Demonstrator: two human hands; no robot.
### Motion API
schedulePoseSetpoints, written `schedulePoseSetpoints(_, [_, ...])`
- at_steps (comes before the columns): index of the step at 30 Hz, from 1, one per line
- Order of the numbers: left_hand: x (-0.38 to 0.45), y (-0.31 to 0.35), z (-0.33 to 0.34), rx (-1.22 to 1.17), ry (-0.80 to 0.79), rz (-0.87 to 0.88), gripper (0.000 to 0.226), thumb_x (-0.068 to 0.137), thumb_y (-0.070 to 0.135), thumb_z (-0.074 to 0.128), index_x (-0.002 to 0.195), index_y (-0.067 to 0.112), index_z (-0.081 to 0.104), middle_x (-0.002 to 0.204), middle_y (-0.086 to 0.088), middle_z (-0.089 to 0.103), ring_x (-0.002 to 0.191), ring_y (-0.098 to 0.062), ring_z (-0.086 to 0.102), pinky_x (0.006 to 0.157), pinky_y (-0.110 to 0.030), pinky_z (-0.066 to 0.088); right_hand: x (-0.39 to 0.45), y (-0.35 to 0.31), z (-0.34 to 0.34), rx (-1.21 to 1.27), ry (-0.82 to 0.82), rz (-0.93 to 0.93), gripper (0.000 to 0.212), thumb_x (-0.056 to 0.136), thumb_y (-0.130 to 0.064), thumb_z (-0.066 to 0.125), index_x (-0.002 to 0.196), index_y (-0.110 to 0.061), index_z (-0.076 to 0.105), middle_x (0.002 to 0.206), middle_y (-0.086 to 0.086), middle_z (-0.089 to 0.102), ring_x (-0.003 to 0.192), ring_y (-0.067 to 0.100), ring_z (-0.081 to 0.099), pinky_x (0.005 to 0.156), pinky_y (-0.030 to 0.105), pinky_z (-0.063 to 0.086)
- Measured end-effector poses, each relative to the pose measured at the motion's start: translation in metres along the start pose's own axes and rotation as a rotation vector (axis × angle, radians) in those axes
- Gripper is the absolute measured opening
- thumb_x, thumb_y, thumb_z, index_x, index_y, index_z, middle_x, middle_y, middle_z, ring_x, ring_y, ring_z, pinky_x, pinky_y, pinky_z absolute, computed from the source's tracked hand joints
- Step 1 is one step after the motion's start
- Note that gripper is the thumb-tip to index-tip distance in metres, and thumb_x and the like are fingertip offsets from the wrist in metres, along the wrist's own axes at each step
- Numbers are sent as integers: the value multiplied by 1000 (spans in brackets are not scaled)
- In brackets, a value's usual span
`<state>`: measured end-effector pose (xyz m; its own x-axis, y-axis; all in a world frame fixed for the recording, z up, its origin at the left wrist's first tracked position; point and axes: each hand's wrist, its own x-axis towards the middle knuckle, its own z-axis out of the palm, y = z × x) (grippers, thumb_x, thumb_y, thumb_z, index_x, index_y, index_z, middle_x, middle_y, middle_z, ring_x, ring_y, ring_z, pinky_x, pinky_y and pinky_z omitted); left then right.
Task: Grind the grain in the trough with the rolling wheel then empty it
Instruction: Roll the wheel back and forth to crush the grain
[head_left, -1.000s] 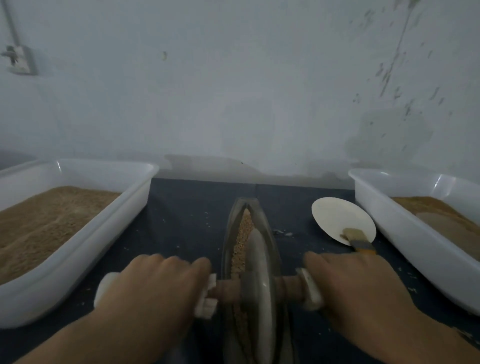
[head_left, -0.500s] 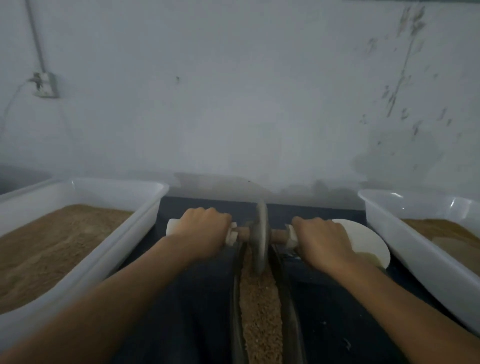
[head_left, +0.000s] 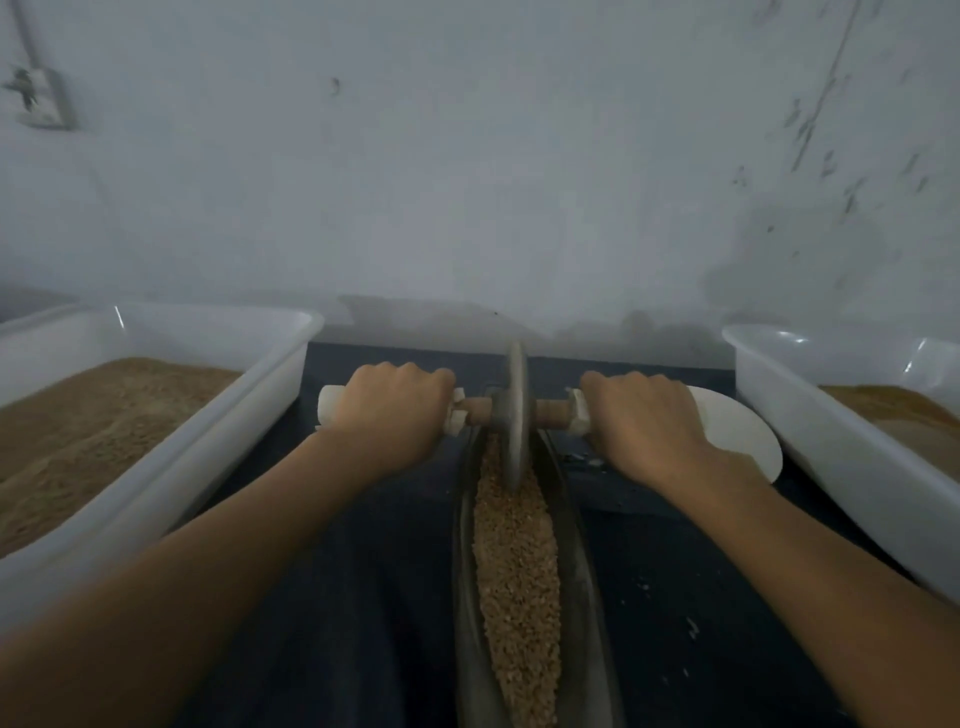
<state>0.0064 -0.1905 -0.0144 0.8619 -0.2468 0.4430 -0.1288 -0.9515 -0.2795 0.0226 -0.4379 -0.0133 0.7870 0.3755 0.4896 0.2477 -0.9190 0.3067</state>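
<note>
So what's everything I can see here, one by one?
trough: one, dark metal, boat-shaped, on the table centre, running away from the viewer
grain: one strip, tan, lying along the trough
rolling wheel: one, grey disc on a wooden axle with pale grips, standing in the far end of the trough
left tub: one, white plastic, left of the trough, holding brown ground material
right tub: one, white plastic, right of the trough, holding brown material
round scoop: one, white, between the trough and right tub, partly hidden
table: one, dark blue, with a few pale specks
wall: pale grey, scuffed, behind
socket: one, white, upper left wall
hands: two; left hand and right hand each grip an axle end
</note>
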Motion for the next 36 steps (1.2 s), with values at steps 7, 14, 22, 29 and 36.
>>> schedulePoseSetpoints(7, [-21,12,-19,31,-17,50,27,83,30,60,84,24,33,86,-1,61,77,-27,60,58,-34,30,-27,-7,-16,72,-168,28,25,82,-33,61,83,-26,37,82,3,60,71,27,55,56,32,32])
schedulePoseSetpoints(14, [-109,25,-65,-108,-214,40,35,81,39,60,86,33,26,77,8,49,66,-17,45,61,-32,33,-106,-19,-85,66,-233,-122,27,84,-32,59,87,-30,32,83,-8,58,68,15,52,60,30,35])
schedulePoseSetpoints(22, [-129,23,-77,-84,-253,76,42,79,44,59,82,38,18,68,12,33,60,-11,36,55,-30,25,-111,-19,-100,64,-363,-132,32,86,-36,57,86,-33,26,76,-11,44,77,12,56,77,33,46])
schedulePoseSetpoints(29, [-33,10,-15,-81,-104,-17,21,83,36,60,94,24,48,92,-4,62,82,-29,61,63,-34,34,-20,-17,-33,-61,-94,-33,17,82,-25,65,93,-21,52,86,6,64,78,31,62,56,32,28])
schedulePoseSetpoints(36, [-53,19,-32,-64,-72,23,30,82,34,61,83,26,32,85,-2,59,75,-27,58,60,-34,30,-51,-16,-34,62,-97,-36,29,80,-32,65,86,-24,38,82,3,63,71,29,58,55,32,27])
